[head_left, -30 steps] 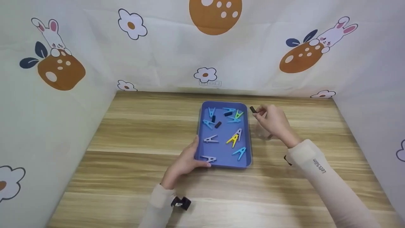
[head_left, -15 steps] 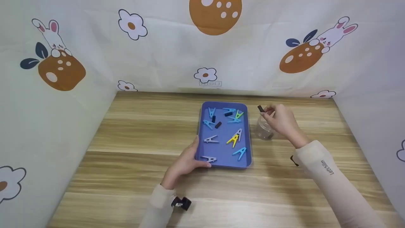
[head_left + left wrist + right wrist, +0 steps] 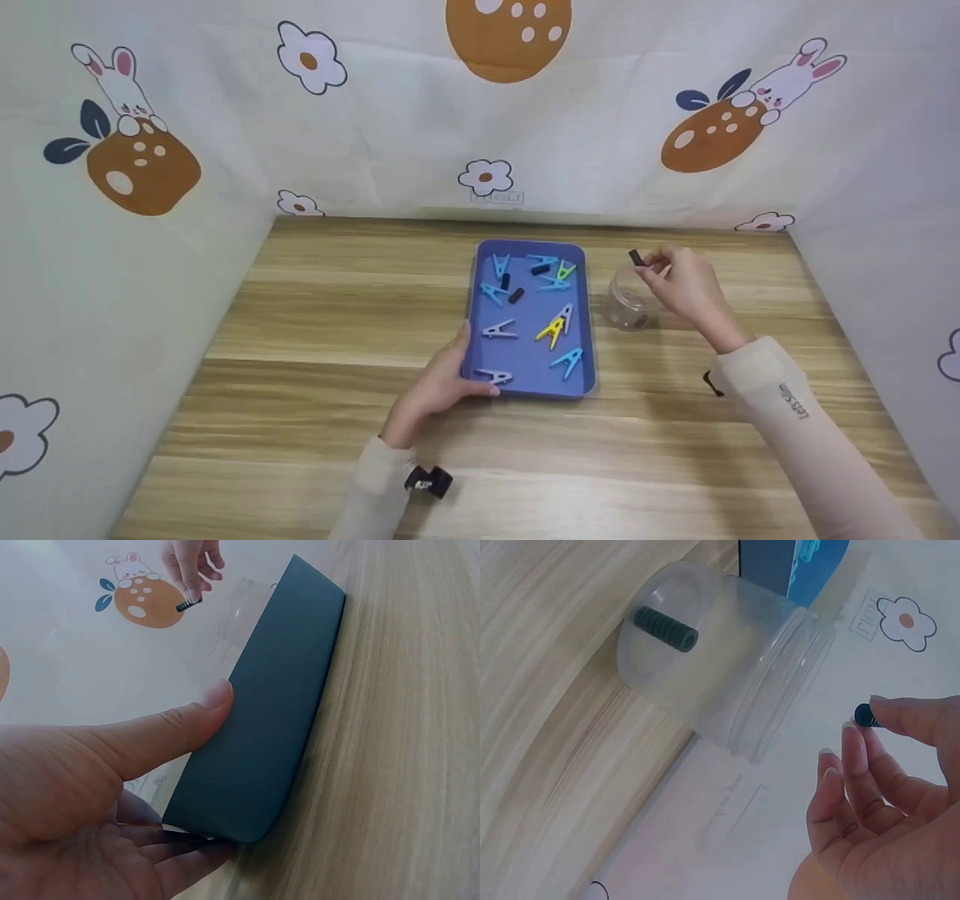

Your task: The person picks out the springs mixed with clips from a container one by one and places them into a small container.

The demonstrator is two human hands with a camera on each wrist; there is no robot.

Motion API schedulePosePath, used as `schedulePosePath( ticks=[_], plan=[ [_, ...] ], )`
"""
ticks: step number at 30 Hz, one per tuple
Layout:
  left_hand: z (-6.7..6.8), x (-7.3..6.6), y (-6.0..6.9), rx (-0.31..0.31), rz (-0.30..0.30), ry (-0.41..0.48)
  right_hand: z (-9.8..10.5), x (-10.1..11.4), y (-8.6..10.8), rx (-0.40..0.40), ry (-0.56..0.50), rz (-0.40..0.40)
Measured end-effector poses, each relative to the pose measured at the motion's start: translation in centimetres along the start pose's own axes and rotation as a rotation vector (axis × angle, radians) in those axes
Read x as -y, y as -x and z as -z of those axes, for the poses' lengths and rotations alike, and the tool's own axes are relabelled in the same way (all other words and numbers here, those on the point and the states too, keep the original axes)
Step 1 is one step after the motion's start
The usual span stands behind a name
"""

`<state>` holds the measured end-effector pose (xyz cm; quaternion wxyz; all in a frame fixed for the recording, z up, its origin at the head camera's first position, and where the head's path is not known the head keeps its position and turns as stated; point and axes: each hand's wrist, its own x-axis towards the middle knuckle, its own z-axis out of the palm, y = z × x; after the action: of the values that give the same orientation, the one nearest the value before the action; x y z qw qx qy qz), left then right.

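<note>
My right hand (image 3: 686,285) pinches a black coil spring (image 3: 636,257) between thumb and fingertips, above the mouth of a clear plastic jar (image 3: 624,304). In the right wrist view, one such spring (image 3: 664,628) lies inside the jar near its bottom, and the held spring (image 3: 865,715) shows end-on, apart from the rim. My left hand (image 3: 446,375) holds the near-left corner of the blue tray (image 3: 529,386), thumb on one outer wall (image 3: 255,735) and fingers around the corner. Several black springs (image 3: 517,295) lie in the tray among clothespins.
The clothespins in the tray are blue, lilac, one yellow (image 3: 553,331) and one green (image 3: 566,270). Wood-grain tabletop (image 3: 337,315) extends around tray and jar. Printed fabric walls (image 3: 375,135) rise at the back and sides.
My right hand has moved rightward with the pinched spring, from beside the tray's far-right corner to above the jar, which now shows more fully. My left hand and the tray stay put.
</note>
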<state>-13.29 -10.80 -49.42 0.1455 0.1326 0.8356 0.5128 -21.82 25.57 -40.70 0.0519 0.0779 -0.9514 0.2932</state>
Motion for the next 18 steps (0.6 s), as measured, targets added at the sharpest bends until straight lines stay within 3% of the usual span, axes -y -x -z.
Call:
schedulePosePath(
  ticks=[18],
  plan=[
    [0.0, 0.2, 0.0, 0.011, -0.001, 0.024, -0.1, -2.0, 1.1, -0.031, -0.010, -0.006]
  ],
)
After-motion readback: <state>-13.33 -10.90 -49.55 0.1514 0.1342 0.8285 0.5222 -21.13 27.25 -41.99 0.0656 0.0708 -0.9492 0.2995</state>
